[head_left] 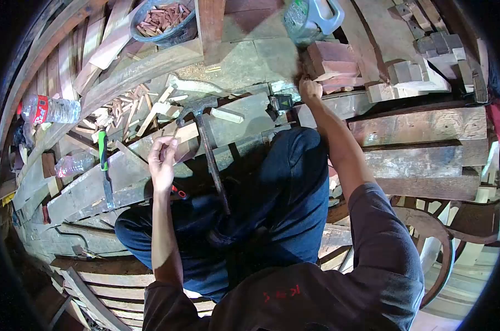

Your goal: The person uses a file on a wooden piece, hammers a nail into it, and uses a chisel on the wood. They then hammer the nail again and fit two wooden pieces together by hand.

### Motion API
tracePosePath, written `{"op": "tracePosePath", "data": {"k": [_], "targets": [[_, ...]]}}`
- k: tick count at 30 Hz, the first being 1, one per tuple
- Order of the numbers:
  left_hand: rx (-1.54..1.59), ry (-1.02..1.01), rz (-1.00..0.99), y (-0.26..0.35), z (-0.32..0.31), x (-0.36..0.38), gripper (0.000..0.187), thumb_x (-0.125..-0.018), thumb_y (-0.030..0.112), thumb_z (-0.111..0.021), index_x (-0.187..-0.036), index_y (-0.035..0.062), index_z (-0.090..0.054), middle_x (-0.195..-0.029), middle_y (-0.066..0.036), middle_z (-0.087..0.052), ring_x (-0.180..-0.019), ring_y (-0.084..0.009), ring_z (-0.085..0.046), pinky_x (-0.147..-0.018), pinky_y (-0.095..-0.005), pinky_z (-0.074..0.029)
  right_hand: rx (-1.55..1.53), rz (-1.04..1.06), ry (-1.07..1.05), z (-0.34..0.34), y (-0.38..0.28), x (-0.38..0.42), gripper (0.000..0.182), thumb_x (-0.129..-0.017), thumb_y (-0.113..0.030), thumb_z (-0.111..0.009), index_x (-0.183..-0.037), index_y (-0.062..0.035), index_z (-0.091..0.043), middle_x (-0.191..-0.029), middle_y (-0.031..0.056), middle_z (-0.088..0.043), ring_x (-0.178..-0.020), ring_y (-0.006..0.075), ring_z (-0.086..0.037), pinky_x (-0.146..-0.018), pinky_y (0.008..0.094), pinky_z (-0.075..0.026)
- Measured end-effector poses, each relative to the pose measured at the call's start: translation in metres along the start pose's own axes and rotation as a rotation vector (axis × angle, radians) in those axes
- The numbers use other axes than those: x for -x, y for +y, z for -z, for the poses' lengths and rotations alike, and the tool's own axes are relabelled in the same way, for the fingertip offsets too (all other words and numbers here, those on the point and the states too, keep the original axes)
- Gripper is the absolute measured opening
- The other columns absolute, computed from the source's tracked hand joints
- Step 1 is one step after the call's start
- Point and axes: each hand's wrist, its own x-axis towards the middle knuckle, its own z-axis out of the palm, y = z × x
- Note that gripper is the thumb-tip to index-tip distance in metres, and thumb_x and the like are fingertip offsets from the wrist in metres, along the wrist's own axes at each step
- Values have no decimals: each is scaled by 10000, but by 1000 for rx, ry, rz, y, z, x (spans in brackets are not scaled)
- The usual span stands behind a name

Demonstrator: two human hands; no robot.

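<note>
My left hand (163,159) is raised over the work boards, thumb and fingers pinched together. Just past its fingertips is a pale wood block (188,133). A hammer (207,144) lies to the right of this hand, its head on the boards and its handle reaching toward my lap. My right hand (310,89) is stretched forward with fingers curled closed, beside a stack of reddish wood blocks (332,62). A dark blur shows at its fingertips; I cannot tell what it grips. Close to its left sits a tape measure (283,103).
A green-handled chisel (103,151) lies at left, near plastic bottles (62,110). Wood offcuts (129,110) are scattered over the boards. A bucket (178,36) of small wood pieces and a light-blue jug (328,22) stand at the far side. Planks (421,127) lie at right.
</note>
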Motion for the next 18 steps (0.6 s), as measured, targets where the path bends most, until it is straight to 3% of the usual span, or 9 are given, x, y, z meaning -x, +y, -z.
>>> {"op": "tracePosePath", "data": {"k": [1, 4, 5, 6, 7, 13, 14, 17, 18], "targets": [[9, -1, -1, 0, 0, 0, 70, -965, 143, -655, -987, 77, -649, -788, 100, -508, -661, 2, -361, -567, -188, -269, -16, 31, -5, 4, -3, 1, 398, -1003, -245, -366, -1078, -40, -698, -1014, 178, -730, -948, 341, -717, -813, 455, -572], [-5, -27, 37, -6, 6, 0, 126, -954, 166, -662, -1018, 57, -653, -897, 27, -613, -823, -65, -521, -757, -234, -419, -81, 14, 46, -2, -16, -3, 373, -998, -222, -357, -1180, -38, -626, -988, 204, -725, -902, 355, -723, -790, 467, -574], [6, -20, 23, -6, 5, 1, 108, -958, 157, -661, -1007, 62, -650, -872, 48, -588, -775, -43, -474, -698, -219, -375, -104, -10, 76, -6, -19, -6, 372, -998, -214, -358, -1223, -41, -597, -983, 208, -724, -893, 353, -724, -783, 467, -575], [17, -11, 7, -1, 0, 3, 89, -961, 148, -659, -996, 67, -648, -848, 69, -562, -726, -22, -428, -640, -204, -330, -108, 4, 131, -4, -23, -2, 450, -1012, -315, -352, -1014, -66, -727, -1028, 191, -725, -948, 366, -709, -850, 460, -563], [26, -2, -10, 3, -3, 3, 71, -964, 139, -657, -985, 71, -645, -824, 90, -537, -678, 0, -381, -581, -189, -285, -104, 28, 110, 7, -26, 8, 447, -1011, -315, -351, -1039, -60, -718, -1029, 199, -722, -953, 365, -708, -859, 460, -560], [28, -18, -35, 1, -2, 4, 73, -956, 134, -667, -978, 65, -653, -828, 78, -558, -694, -1, -401, -595, -185, -302, 56, 275, -35, 13, -20, 11, 384, -984, -265, -381, -1182, -50, -629, -1145, 260, -667, -1069, 398, -664, -903, 497, -541], [14, -12, -11, 2, -1, 4, 66, -954, 130, -667, -972, 68, -660, -828, 77, -559, -717, -7, -413, -624, -189, -311, -61, 251, -44, 14, -17, 10, 381, -967, -289, -403, -1149, -42, -630, -1170, 272, -651, -1078, 437, -646, -911, 497, -535], [67, -9, -22, 0, -4, 5, 65, -948, 125, -673, -975, 66, -665, -826, 76, -560, -737, -14, -419, -658, -193, -320, -63, 327, 176, 42, -22, 24, 298, -913, -288, -538, -1015, -23, -627, -995, 267, -693, -913, 390, -704, -724, 511, -574], [57, -5, -5, 4, -6, 6, 73, -942, 119, -677, -983, 60, -669, -827, 74, -561, -744, -21, -422, -677, -195, -328, -250, 375, 338, 46, -28, 22, 248, -855, -260, -659, -941, -27, -652, -910, 223, -701, -813, 353, -706, -671, 501, -564]]}}
